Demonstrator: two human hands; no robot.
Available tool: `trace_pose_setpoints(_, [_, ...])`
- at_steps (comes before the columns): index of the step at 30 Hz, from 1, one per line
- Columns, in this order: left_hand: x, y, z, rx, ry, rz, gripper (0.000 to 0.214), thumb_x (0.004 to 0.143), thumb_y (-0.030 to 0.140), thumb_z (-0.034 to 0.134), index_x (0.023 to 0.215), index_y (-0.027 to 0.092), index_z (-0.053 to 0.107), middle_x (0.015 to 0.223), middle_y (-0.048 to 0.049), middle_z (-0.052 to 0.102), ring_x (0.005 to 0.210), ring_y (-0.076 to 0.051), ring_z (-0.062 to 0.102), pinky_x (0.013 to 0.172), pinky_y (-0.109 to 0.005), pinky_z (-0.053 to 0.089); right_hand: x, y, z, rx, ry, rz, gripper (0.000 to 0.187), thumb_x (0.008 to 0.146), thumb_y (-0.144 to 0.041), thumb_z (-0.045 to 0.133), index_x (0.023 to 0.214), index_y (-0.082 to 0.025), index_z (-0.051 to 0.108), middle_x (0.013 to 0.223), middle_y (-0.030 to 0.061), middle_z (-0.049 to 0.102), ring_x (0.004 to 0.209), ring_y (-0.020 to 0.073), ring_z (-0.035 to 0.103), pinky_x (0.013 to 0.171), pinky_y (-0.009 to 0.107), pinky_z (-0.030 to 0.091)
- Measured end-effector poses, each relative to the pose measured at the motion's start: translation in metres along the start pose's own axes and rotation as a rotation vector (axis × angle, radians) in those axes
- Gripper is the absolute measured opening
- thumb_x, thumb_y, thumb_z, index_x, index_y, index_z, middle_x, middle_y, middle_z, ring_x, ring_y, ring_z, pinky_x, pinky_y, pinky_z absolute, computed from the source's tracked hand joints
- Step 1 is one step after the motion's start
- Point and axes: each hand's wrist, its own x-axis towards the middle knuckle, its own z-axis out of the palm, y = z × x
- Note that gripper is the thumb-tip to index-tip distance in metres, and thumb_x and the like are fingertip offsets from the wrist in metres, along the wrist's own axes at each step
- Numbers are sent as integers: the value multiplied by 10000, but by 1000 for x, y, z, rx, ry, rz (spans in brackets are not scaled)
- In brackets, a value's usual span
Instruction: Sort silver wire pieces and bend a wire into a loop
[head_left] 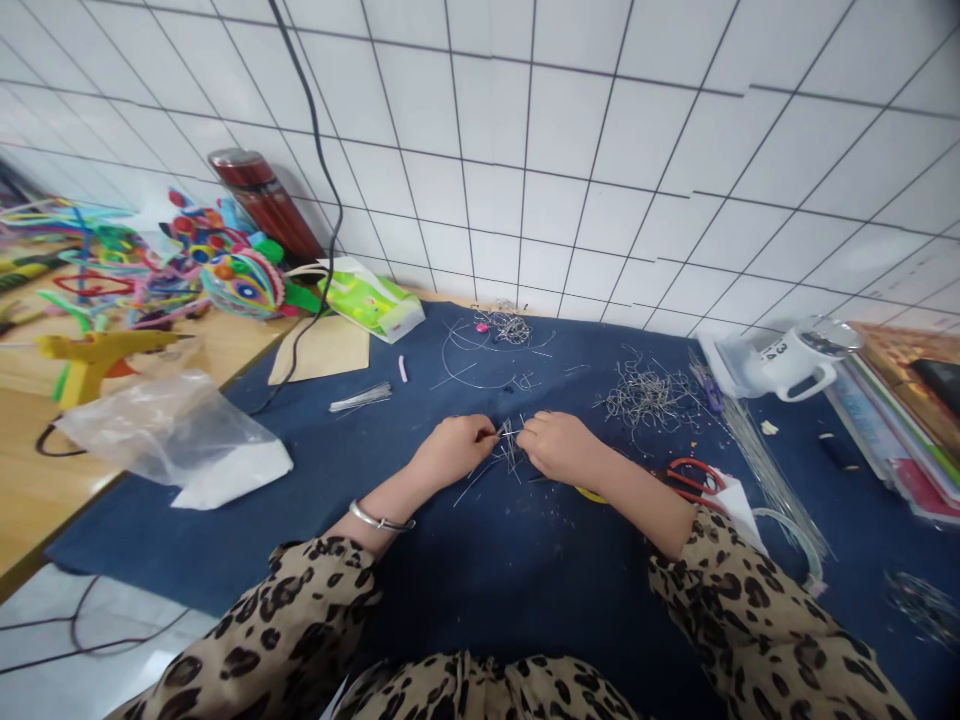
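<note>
My left hand [452, 447] and my right hand [559, 443] rest close together on a dark blue cloth [480, 560], both closed in a pinch. Between them they hold a small bundle of thin metal wires [508, 447], whose ends stick out above and below the fingers. A silver bangle sits on my left wrist. Both sleeves have a leopard print. A pile of loose wire pieces [649, 395] lies just beyond my right hand.
Red-handled scissors [694, 478] lie by my right forearm. A white mug [799, 365], long straight wires [765, 470] and books stand at the right. A plastic bag [176, 435], a yellow glue gun [94, 355], colourful crafts [225, 270], a green tissue pack [371, 300] and a hanging black cable occupy the left.
</note>
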Motion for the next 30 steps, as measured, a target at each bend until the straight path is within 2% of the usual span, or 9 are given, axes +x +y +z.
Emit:
trace_pose_setpoints(4, [0, -1, -4, 21, -17, 21, 224, 787, 374, 510, 888, 222, 639, 807, -34, 641, 701, -165, 568, 611, -252, 375, -4, -1, -2, 101, 21, 122, 120, 859, -217, 465, 875, -167, 573, 856, 55, 593, 860, 171, 497, 739, 269, 353])
trace_pose_setpoints(7, [-1, 1, -6, 74, 50, 23, 266, 810, 416, 480, 884, 209, 631, 863, -49, 612, 757, -171, 563, 659, -264, 389, -9, 1, -8, 134, 25, 240, 109, 852, -225, 487, 903, -177, 571, 883, 53, 594, 883, 164, 499, 731, 251, 352])
trace_pose_setpoints(10, [-1, 10, -3, 145, 99, 1, 345, 813, 497, 454, 843, 195, 619, 857, -62, 586, 788, -188, 555, 674, -280, 387, -15, 6, -15, 125, 21, 344, 114, 859, -204, 461, 846, -183, 572, 855, 44, 592, 852, 154, 505, 700, 238, 346])
trace_pose_setpoints(14, [-2, 28, 7, 232, 99, -6, 399, 762, 568, 498, 827, 184, 584, 847, -73, 567, 816, -211, 544, 657, -287, 380, -25, 14, -19, 146, -14, 423, 114, 837, -199, 475, 788, -190, 577, 814, 27, 595, 806, 147, 522, 654, 229, 334])
trace_pose_setpoints(20, [-2, 39, 15, 270, 40, -10, 343, 739, 516, 556, 849, 191, 563, 855, -64, 576, 790, -200, 554, 615, -272, 373, -30, 11, -11, 226, -121, 367, 195, 853, -261, 464, 791, -195, 637, 839, 44, 616, 798, 161, 554, 657, 241, 345])
trace_pose_setpoints(25, [-3, 35, 17, 282, 17, 31, 229, 777, 421, 521, 794, 200, 579, 803, -46, 583, 729, -184, 561, 616, -279, 380, -28, 5, -3, 256, -73, 354, 185, 852, -238, 477, 895, -199, 653, 890, 56, 618, 876, 173, 544, 729, 247, 363])
trace_pose_setpoints(30, [-7, 35, 15, 254, 2, 111, 219, 776, 405, 527, 774, 197, 594, 794, -50, 576, 801, -199, 558, 714, -301, 400, -28, 5, 2, 181, 37, 335, 171, 836, -150, 472, 909, -181, 624, 885, 56, 603, 888, 172, 503, 791, 264, 349])
